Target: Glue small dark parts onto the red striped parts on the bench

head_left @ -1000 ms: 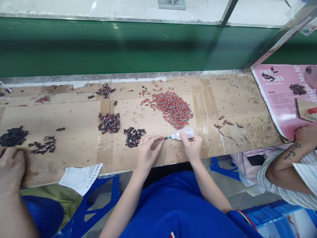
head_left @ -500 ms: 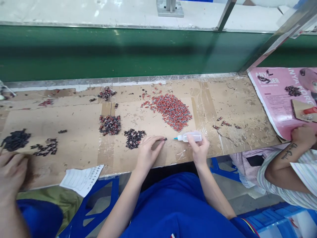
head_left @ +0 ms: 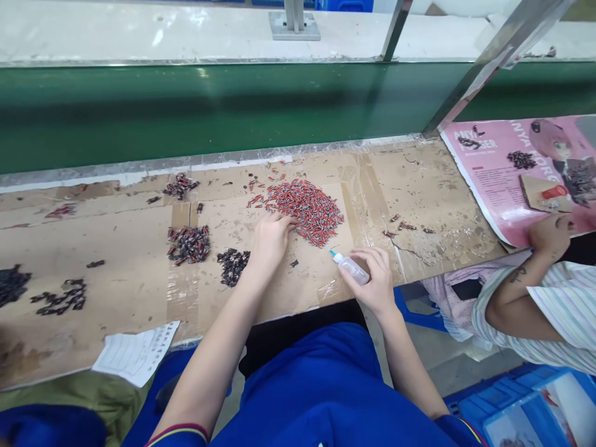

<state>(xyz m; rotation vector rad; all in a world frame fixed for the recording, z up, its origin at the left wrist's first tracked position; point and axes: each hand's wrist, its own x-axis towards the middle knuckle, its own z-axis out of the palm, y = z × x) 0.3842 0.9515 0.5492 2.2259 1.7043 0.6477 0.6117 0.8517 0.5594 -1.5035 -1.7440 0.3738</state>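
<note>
My left hand (head_left: 270, 237) reaches forward to the near-left edge of a heap of small red parts (head_left: 307, 210) on the cardboard-covered bench (head_left: 419, 186); its fingers curl down onto the parts, and what they hold is hidden. My right hand (head_left: 375, 279) is wrapped round a small clear squeeze bottle (head_left: 350, 268) with a blue tip that points up and to the left. One small dark part (head_left: 293, 264) lies loose on the cardboard between my hands. A pile of small dark parts (head_left: 231, 265) sits just left of my left forearm.
Further piles of dark and red parts (head_left: 189, 243) lie to the left. A paper slip (head_left: 133, 352) hangs over the near edge. A green conveyor belt (head_left: 209, 105) runs behind the bench. At the right another person's arm (head_left: 526, 292) rests by a pink poster (head_left: 507, 174).
My left hand left the small dark part on the cardboard and moved forward to the red heap. My right hand drew the bottle back and tilted it. The view shifted right.
</note>
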